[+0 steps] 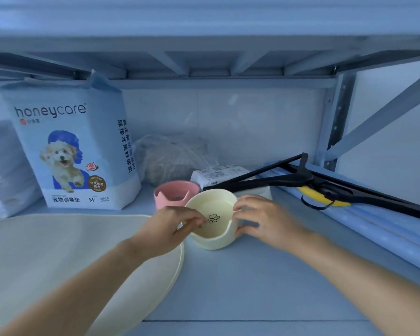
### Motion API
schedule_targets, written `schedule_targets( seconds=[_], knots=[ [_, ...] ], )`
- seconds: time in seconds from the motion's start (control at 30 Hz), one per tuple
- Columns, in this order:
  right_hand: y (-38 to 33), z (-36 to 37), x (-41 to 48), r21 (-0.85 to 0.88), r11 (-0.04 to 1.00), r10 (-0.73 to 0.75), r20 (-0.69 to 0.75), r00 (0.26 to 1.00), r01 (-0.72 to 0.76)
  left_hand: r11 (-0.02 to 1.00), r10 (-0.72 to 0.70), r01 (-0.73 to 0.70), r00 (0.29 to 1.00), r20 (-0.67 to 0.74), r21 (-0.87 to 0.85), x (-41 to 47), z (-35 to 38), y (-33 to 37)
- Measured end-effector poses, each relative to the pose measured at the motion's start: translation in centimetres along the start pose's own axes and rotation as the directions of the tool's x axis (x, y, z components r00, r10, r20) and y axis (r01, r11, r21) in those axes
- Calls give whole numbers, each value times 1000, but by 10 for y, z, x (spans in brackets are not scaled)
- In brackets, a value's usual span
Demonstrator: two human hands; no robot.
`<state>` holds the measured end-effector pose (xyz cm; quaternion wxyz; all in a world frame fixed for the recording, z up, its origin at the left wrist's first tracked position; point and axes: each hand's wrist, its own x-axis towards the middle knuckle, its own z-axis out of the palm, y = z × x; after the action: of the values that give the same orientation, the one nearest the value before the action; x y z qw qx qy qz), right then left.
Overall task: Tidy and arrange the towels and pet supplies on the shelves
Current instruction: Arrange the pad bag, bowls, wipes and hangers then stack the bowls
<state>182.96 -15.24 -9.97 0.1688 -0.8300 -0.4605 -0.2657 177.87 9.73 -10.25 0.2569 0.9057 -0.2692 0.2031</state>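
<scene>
On the blue shelf [252, 287], a cream mat [58, 251] lies flat at near left. Just right of its edge stands the cream bowl [216, 242], round with no long axis, mouth up and its rim notch toward the viewer. The left hand [172, 226] pinches its left rim and the right hand [264, 219] curls round its right rim. A pink bowl [170, 200] sits just behind, then a white pack [218, 174] under a black long-handled tool [289, 178]. At far left stands a honeycare pack [75, 151].

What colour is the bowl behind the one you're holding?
The back bowl is pink, clearest in the head view.
</scene>
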Motion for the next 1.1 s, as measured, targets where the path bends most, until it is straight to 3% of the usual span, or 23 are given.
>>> schedule_targets(
  seconds=[0.23,0.33,0.5,0.77,1.1],
  knots=[
    [15,11,-5,149,982,114,42,993,-119,996,-74,73,997,19,50,-14,4,3],
    [19,16,-10,181,972,139,58,989,-147,987,-102,103,995,-19,123,-13,12,3],
    [19,20,-14,196,964,161,93,983,-177,985,-127,136,987,-96,102,-18,26,6],
    [9,18,-15,313,930,185,50,981,-192,977,-120,144,981,-153,155,-21,29,8],
    [4,22,-14,301,943,144,9,990,-140,968,-86,119,984,-156,221,-24,27,12]
  ],
)
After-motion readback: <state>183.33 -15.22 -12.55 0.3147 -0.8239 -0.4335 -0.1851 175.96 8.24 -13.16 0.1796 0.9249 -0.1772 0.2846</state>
